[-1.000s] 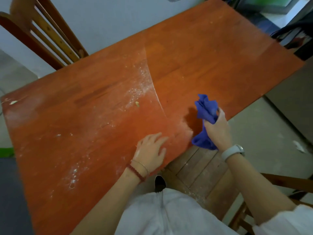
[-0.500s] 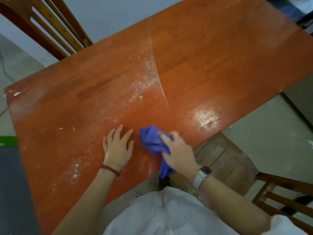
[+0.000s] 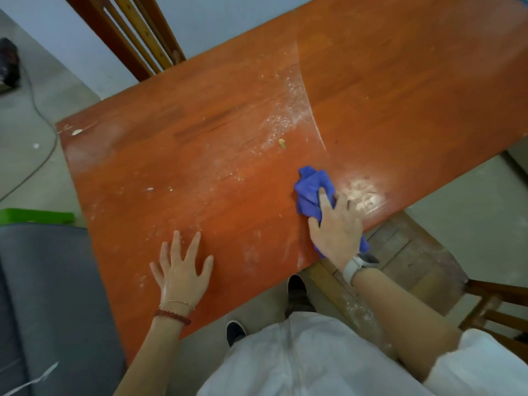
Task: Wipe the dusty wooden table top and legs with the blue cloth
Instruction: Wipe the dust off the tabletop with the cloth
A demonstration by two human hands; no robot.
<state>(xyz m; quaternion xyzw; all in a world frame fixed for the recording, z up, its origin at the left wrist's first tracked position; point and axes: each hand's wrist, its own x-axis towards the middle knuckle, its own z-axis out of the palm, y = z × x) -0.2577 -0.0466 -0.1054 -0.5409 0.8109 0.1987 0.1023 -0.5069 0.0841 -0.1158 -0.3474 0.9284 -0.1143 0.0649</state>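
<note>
Dusty counter (image 3: pixel 200 167) is clean only on its right part; right hand (image 3: pixel 337 227) clutches the blue cloth (image 3: pixel 311 190), left hand (image 3: pixel 183 267) rests flat; legs unseen

head camera, looking steeply down, close over table (image 3: pixel 228 124) near edge; single view

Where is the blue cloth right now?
In the head view, the blue cloth lies bunched on the table top near its near edge, under the right hand.

Wooden chair (image 3: pixel 414 261) near, another chair (image 3: pixel 134 32) beyond, cable (image 3: pixel 34 155) on floor.
</note>
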